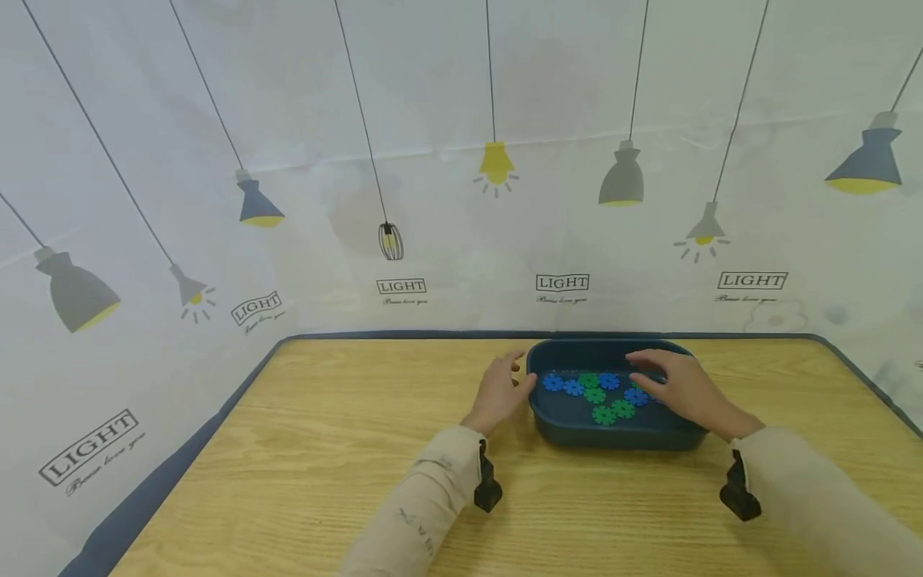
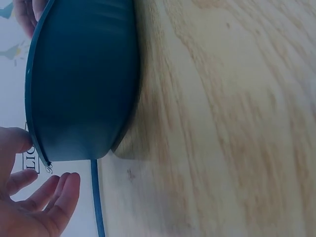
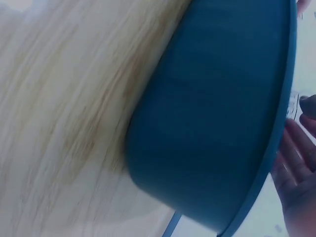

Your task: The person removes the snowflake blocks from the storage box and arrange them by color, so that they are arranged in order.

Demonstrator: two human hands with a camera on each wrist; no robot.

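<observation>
Sleeves (image 1: 425,489) lead to the left hand (image 1: 499,393), beside the tub (image 1: 620,437) perhaps to steady it, and the right hand (image 1: 683,389), over discs (image 1: 603,415) the tub corrals, both grips wide.

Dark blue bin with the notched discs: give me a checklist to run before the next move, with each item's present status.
1. Bin upright on the table: ok.
2. Discs inside the bin: ok for those in view; green discs and blue discs lie on its floor.
3. Right hand free to pick: looks ok; it is over the bin's right side, no disc visible in its grasp.
4. Left hand touching the bin: cannot tell; its thumb is at the left end, contact unclear.
5. Every disc visible for counting: not ok; the right hand partly covers some.
</observation>
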